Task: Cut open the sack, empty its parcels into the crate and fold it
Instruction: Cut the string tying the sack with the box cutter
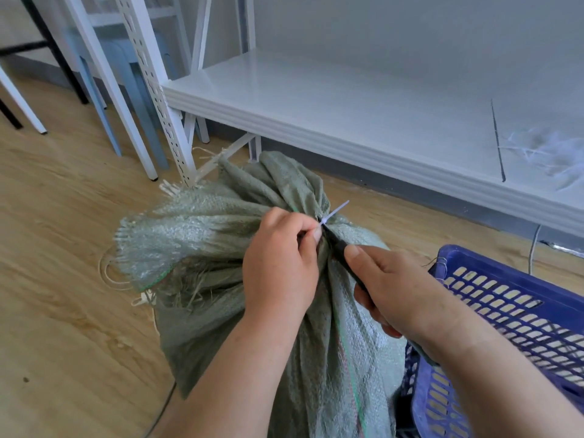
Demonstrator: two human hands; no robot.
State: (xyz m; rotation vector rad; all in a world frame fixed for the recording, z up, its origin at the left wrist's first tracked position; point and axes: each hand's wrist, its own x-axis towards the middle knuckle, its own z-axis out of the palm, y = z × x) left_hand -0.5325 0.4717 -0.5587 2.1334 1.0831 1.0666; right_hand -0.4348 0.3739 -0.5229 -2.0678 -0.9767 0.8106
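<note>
Fingers of the left hand (279,263) pinch the tie (331,213) at the neck of the sack (196,235); the right hand (398,289) is wrapped round a black cutter (339,249), tip at the tie. Standing on the floor beside the crate (505,298), the sack looks soft, probably heavy; hold it at the gathered neck. Its long axis runs upright, neck uppermost.

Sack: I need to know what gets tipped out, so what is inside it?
Nothing inside shows. The sack is tied shut by a white tie; its woven cloth covers the contents. The left hand pinches the neck and the right hand holds a black cutter there.
</note>
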